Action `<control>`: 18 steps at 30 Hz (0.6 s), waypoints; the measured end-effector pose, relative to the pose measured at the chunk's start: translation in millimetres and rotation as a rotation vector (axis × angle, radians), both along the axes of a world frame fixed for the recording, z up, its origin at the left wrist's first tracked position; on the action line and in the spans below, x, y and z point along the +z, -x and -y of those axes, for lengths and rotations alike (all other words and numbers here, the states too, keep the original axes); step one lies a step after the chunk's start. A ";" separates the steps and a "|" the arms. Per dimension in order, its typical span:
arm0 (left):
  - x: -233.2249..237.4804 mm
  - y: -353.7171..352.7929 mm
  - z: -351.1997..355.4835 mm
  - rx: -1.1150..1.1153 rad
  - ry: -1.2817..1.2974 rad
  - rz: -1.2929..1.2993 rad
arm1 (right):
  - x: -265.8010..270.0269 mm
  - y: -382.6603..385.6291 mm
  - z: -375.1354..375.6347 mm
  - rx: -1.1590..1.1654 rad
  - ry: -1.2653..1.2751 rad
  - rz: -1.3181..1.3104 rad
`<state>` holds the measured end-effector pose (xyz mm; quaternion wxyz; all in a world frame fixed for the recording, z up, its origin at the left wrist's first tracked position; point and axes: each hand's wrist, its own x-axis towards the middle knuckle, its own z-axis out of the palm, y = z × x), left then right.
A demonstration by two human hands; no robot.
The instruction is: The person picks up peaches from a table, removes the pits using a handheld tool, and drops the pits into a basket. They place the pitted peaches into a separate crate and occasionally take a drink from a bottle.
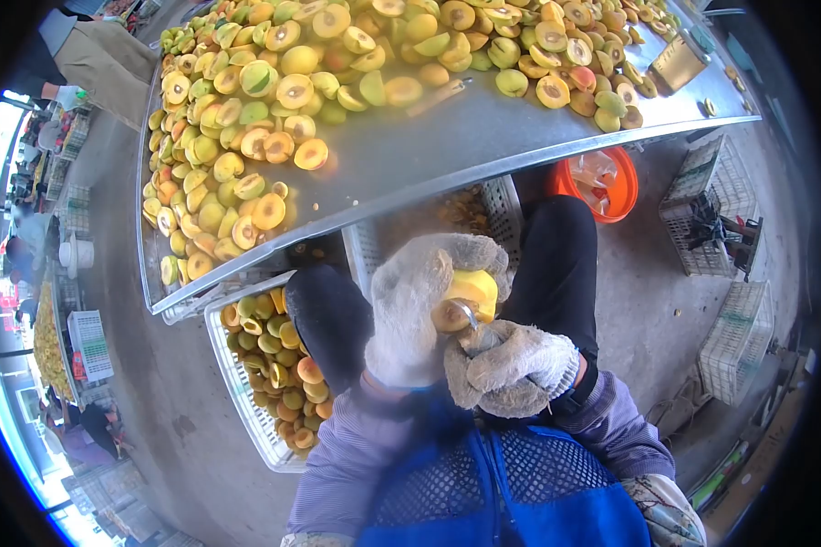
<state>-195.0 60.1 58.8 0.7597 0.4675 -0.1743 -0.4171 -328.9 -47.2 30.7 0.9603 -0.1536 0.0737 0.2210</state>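
Both hands wear greyish-white knit gloves and meet in front of my lap. My left hand (415,296) curls around a yellow peach half (476,290), its cut face turned toward me with the brown pit area (453,315) showing. My right hand (515,367) is closed around a pitting tool (468,313); only its thin curved metal end shows, touching the peach beside the pit, while the grip is hidden in the glove. Beyond the hands, many halved peaches (269,211) lie heaped on a metal table (401,182), many with pits still in them.
Left of my knee stands a white crate (278,447) filled with peach halves. Under the table edge, another crate (360,260) holds brown bits. An orange bucket (622,214) with a plastic bag is at right, near stacked crates (739,342). A person's trousers (109,68) show at upper left.
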 end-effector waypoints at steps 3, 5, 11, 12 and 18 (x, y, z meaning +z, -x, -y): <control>4.1 -1.4 3.4 -0.010 -0.041 -0.110 | 5.6 -3.7 -9.7 -0.108 0.132 -0.176; 1.5 0.3 6.3 0.004 -0.086 -0.069 | 5.8 -1.7 -16.5 -0.178 0.194 -0.200; -33.3 -4.7 19.1 -0.169 -0.029 -0.544 | 4.0 -2.2 -3.2 -0.239 0.341 -0.108; -40.1 -8.9 19.9 -0.120 -0.090 -0.426 | 5.3 -5.7 -2.5 -0.306 0.380 -0.115; -35.3 -41.9 -14.3 0.127 -0.249 -0.071 | 27.3 -17.9 21.3 -0.150 0.466 -0.196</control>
